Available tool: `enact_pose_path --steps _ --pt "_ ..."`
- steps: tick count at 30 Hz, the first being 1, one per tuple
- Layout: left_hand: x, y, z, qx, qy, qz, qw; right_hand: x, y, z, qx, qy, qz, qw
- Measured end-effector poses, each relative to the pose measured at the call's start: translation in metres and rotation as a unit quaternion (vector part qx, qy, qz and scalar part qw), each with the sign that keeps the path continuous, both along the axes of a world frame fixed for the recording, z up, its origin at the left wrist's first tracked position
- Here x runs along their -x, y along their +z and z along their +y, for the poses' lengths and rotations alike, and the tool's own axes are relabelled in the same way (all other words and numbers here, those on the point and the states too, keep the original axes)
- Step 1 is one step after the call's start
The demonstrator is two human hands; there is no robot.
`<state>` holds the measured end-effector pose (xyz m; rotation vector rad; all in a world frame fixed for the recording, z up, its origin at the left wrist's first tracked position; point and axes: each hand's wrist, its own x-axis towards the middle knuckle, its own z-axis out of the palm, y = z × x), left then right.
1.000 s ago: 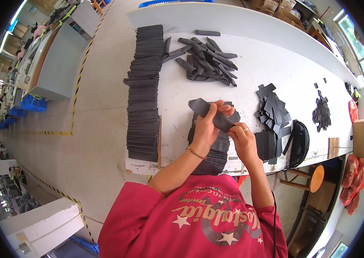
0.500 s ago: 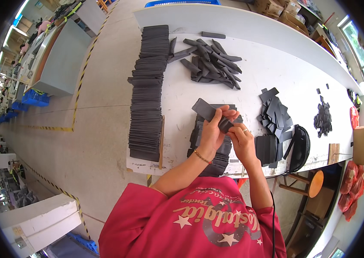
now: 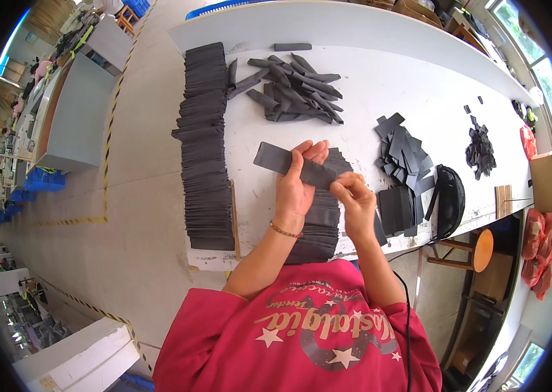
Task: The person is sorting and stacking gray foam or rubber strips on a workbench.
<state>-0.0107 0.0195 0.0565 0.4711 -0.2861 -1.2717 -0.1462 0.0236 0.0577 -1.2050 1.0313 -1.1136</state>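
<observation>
I hold a long dark grey strip (image 3: 276, 159) flat above the white table (image 3: 380, 98). My left hand (image 3: 297, 186) grips it near the middle, thumb on top. My right hand (image 3: 353, 202) pinches its right end. Under both hands lies a stack of similar dark strips (image 3: 318, 222) near the table's front edge.
A long overlapping row of dark strips (image 3: 205, 137) runs along the table's left edge. A loose heap of strips (image 3: 292, 88) lies at the back. Small dark squares (image 3: 403, 157), a black round object (image 3: 451, 199) and a heap of scraps (image 3: 480, 149) sit to the right. A stool (image 3: 481, 250) stands below.
The strip was bunched between both hands; now it is stretched out flat to the left, with my hands slightly further apart.
</observation>
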Motion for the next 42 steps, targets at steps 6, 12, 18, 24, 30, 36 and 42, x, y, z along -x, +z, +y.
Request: enact_pose_path --steps 6,12,18,24,30,36,42 --pt "-0.004 0.005 0.002 0.014 -0.038 -0.015 0.999 -0.010 0.016 -0.008 -0.095 0.029 -0.023 0.995" --pt "-0.036 -0.013 0.017 -0.106 0.051 -0.015 0.993 -0.003 0.025 -0.011 0.252 -0.030 0.173 0.952" --pt "-0.041 -0.026 0.018 -0.062 0.043 0.004 0.997 0.004 0.009 -0.012 0.156 -0.004 0.109 0.982" --pt "-0.037 -0.055 0.024 -0.188 0.022 -0.061 0.980 0.019 -0.029 -0.009 0.066 0.035 0.135 0.988" --pt "-0.042 -0.082 0.022 -0.312 -0.009 -0.274 0.910 0.034 -0.075 -0.021 -0.066 0.026 0.108 0.992" --pt "-0.093 -0.130 -0.050 -0.306 0.174 -0.212 0.912 0.073 -0.120 -0.067 -0.142 -0.025 0.132 0.981" --pt "-0.198 -0.195 -0.156 -0.281 0.198 -0.310 0.886 0.067 -0.129 -0.063 -0.038 -0.046 0.360 0.931"
